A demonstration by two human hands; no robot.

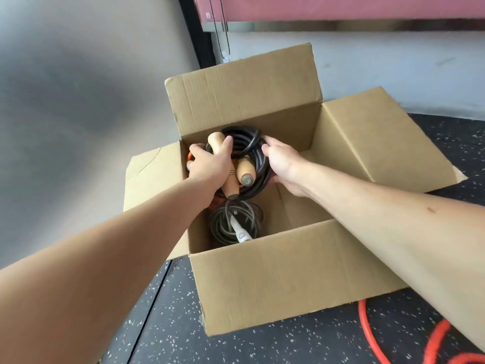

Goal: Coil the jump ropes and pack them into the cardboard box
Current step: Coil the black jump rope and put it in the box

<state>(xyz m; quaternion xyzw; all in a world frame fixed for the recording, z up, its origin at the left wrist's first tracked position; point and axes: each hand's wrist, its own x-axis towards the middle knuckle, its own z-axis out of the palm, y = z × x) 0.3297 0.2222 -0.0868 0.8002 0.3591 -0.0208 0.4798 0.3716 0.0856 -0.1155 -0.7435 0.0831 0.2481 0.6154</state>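
1. Packing is the step in hand, as I read it: the black coil is wound up, sits inside the mouth of the cardboard box at its far-left corner, and is carried by both hands.
2. Left hand: clenched over the coil's left side, with fingers wrapped round one of the two wooden handles that lie across the loops.
3. Right hand: clasps the coil's right rim, fingertips curled over the top and thumb low on the loops.
4. Cannot tell whether the coil rests on the box floor or hangs just above it.
5. Already in the box: a grey coil with a white handle at the near-left, just beside the black one. A bit of orange shows under the left hand, likely another rope.
6. Right half of the box looks unfilled.
7. Next move, by judgement: seat the coil flat against the far wall, then let go with both hands together so the loops do not spring open.
8. Not yet packed: an orange rope lies loose on the speckled floor, near the box's front right corner. It calls for coiling.
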